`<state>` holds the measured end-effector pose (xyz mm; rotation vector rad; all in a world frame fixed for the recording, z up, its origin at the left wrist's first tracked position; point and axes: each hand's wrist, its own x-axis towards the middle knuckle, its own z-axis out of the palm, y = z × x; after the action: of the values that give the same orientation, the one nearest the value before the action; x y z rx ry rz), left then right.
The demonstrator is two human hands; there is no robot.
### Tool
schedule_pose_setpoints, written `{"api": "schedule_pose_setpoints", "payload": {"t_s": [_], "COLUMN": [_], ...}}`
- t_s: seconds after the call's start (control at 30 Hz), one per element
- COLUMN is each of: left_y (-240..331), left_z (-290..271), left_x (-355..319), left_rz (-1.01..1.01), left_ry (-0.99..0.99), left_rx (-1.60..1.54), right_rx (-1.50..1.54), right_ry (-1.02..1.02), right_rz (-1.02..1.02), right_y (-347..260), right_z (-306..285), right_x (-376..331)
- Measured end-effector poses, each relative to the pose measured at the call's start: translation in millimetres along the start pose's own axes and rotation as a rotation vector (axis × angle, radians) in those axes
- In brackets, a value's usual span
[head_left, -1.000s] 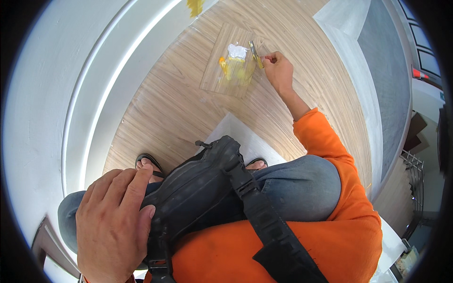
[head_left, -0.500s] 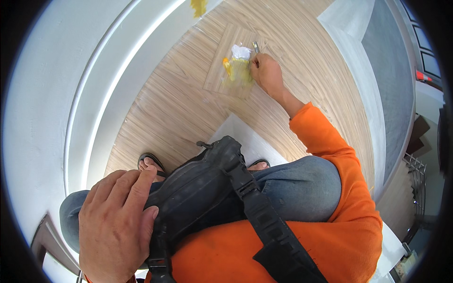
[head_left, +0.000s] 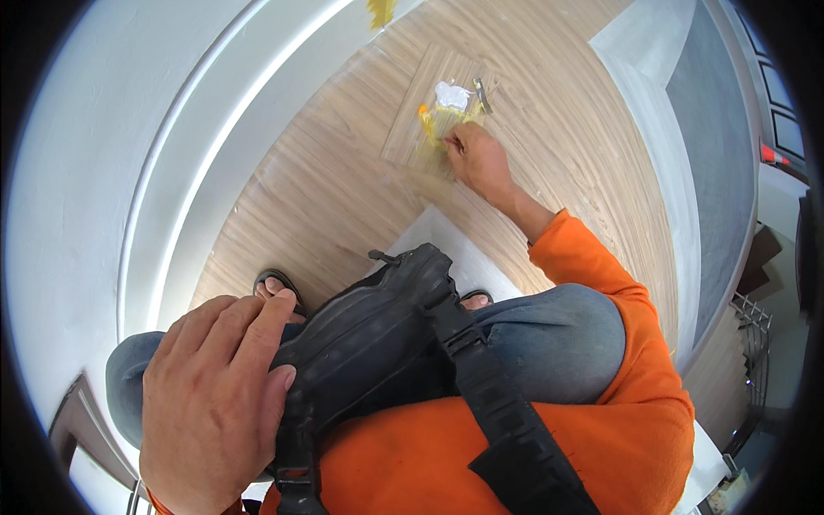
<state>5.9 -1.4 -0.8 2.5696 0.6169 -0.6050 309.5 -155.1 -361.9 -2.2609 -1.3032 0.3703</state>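
My right hand reaches out over a small wood-patterned board, its fingers pinched together low over the yellow smear. Whatever they may hold is too small to make out. On the board sit a lump of white paste, a dab of orange-yellow paste and the thin yellow smear. A narrow grey flat-bladed tool lies at the board's right edge, just beyond my right hand and apart from it. My left hand rests on my left knee with fingers stretched out, holding nothing.
A black bag with a strap crosses my lap. Wood-patterned flooring lies ahead, beside a pale stepped wall base bearing a yellow patch. An orange-red cone stands far right.
My right hand has let go of the grey tool and drawn back toward me onto the yellow smear. The tool now lies by itself. My left hand stays on the knee.
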Motion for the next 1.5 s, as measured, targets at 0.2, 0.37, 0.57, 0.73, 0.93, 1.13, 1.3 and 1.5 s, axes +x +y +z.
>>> {"api": "schedule_pose_setpoints", "payload": {"t_s": [0.2,0.37,0.57,0.73,0.93,1.13,1.3,1.5], "left_y": [1.1,1.5,0.1,-1.4,4.8,2.7,-12.0,-13.3], "left_z": [-0.1,-3.9,-4.0,-5.1,-12.5,-21.1,-13.1,-13.8], "left_x": [-2.9,-6.4,-11.5,-11.5,-4.8,9.5,4.7,-8.9], "left_rz": [-0.018,-0.05,-0.044,0.025,0.112,0.173,0.089,0.004], "left_ry": [-0.012,-0.012,0.007,0.018,0.037,0.041,-0.003,-0.007], "left_rx": [0.006,0.01,0.029,-0.033,0.003,-0.021,0.041,0.059], "right_rx": [-0.123,-0.062,0.065,0.899,0.598,0.628,0.889,0.715], "right_ry": [-0.014,-0.061,-0.149,-0.221,-0.07,1.042,1.043,1.163], "right_rz": [-0.125,-0.176,0.061,0.589,0.43,0.611,0.542,0.443], "right_y": [-1.8,-11.2,-12.0,-18.3,-27.9,-101.8,-134.0,-152.1], "right_z": [-2.4,0.7,-9.5,-33.9,-78.1,8.2,67.2,57.4], "right_x": [29.4,13.0,14.0,61.7,167.4,191.4,162.2,185.0]}}
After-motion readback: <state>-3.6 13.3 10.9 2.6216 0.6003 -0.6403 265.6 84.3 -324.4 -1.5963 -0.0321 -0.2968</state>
